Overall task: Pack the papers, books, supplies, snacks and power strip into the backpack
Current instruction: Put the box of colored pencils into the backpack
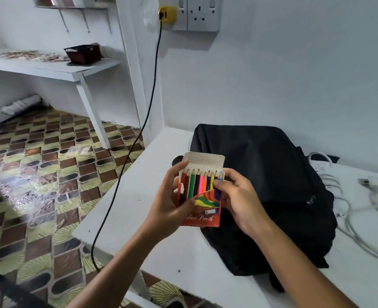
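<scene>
I hold an orange box of colour pencils (pixel 200 196) above the white table (pixel 139 205), its flap up and several coloured pencils showing. My left hand (pixel 170 203) grips the box from the left, thumb across its front. My right hand (pixel 239 196) holds the right side, its thumb on the pencils. A black backpack (pixel 272 185) lies flat on the table just behind and to the right of the box. A white power strip (pixel 323 172) with its coiled white cable (pixel 361 221) lies to the right of the backpack.
A black cord (pixel 148 112) hangs from a yellow plug (pixel 166 14) in the wall socket down past the table's left edge to the patterned floor (pixel 39 174). A white shelf (pixel 50 65) at the left carries a dark basket (pixel 83 53).
</scene>
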`<state>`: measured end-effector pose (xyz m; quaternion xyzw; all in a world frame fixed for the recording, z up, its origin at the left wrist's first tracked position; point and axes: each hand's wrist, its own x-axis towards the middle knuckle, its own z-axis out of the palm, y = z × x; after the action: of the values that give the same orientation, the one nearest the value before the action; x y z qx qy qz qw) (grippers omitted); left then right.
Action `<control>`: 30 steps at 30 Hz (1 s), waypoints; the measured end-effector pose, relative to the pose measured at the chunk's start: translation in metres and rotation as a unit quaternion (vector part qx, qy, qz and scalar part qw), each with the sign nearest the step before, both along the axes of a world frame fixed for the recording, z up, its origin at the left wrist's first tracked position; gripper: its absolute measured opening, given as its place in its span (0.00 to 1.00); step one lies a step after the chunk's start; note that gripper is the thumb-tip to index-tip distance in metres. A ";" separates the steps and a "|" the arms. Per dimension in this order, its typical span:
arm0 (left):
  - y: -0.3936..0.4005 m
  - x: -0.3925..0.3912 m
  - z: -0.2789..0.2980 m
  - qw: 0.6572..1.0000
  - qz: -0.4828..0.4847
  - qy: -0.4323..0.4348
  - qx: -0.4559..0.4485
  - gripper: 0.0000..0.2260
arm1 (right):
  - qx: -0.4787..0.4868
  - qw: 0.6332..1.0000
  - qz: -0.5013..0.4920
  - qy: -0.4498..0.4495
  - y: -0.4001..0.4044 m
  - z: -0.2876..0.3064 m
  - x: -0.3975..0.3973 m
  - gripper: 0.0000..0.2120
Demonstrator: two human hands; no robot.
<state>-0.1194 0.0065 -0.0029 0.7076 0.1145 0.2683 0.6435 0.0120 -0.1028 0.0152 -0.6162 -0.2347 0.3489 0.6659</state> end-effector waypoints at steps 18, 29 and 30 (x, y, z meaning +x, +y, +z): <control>0.010 0.009 0.029 0.988 -0.017 0.142 0.066 0.22 | 0.043 0.997 -0.064 -0.012 0.000 -0.007 -0.011 0.19; 0.012 0.006 0.025 0.993 -0.031 0.117 0.000 0.22 | 0.047 0.996 -0.070 -0.022 0.001 -0.006 -0.009 0.11; 0.012 0.006 0.025 0.993 -0.031 0.118 0.001 0.21 | 0.050 0.996 -0.068 -0.019 0.000 -0.005 -0.008 0.10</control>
<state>-0.1130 0.0190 0.0217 0.7379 0.1669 0.1630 0.6333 0.0037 -0.1025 0.0104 -0.6032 -0.2219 0.2790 0.7135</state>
